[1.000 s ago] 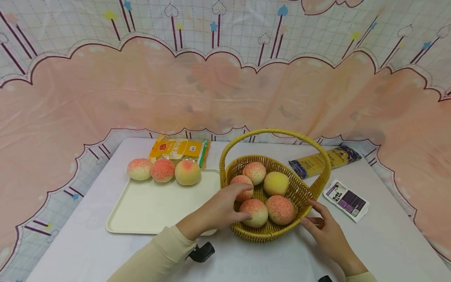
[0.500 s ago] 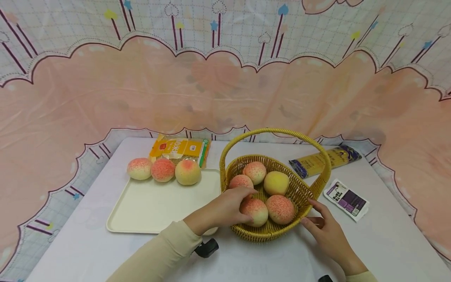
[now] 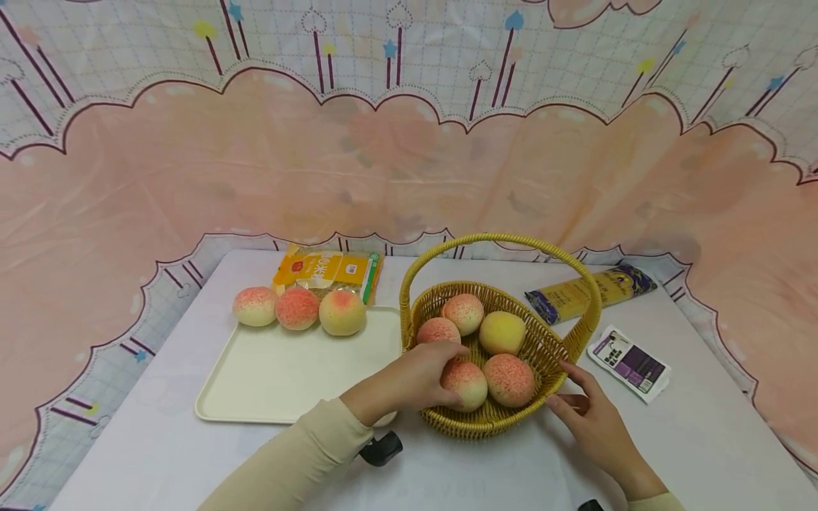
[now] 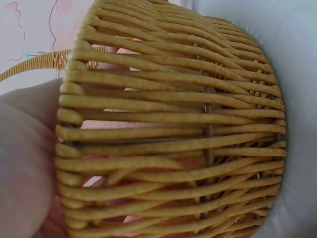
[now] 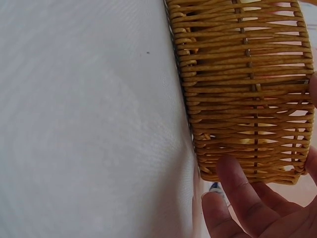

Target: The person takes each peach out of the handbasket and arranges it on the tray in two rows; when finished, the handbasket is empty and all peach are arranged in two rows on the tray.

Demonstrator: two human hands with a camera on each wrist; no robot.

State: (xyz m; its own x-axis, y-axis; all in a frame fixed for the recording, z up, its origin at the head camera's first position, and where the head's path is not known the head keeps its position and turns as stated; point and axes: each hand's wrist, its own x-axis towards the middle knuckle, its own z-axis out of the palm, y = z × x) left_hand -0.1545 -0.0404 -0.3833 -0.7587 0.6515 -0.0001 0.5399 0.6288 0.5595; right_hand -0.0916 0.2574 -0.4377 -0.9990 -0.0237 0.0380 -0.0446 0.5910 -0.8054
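Observation:
A yellow wicker basket [image 3: 482,427] with a tall arched handle holds several pink-and-yellow peaches. My left hand [image 3: 418,380] reaches over its front left rim, with thumb and fingers curled round the front left peach [image 3: 466,387]. Another peach [image 3: 509,380] sits just right of that one. My right hand [image 3: 594,426] holds the basket's right side, thumb and index finger at the rim near the handle's foot. In the right wrist view, its fingers [image 5: 242,198] lie against the woven outer wall. The left wrist view shows mostly basket weave, with the gripped peach largely hidden behind it.
A cream tray [image 3: 294,376] lies left of the basket, with three peaches [image 3: 297,309] lined up along its back edge. Behind them is an orange food packet [image 3: 329,273]. Right of the basket are a yellow-and-blue packet [image 3: 591,292] and a white-and-purple pack [image 3: 629,363].
My left hand has shifted slightly right and down into the basket, its fingers closing round the front left peach. The right hand keeps its place at the rim.

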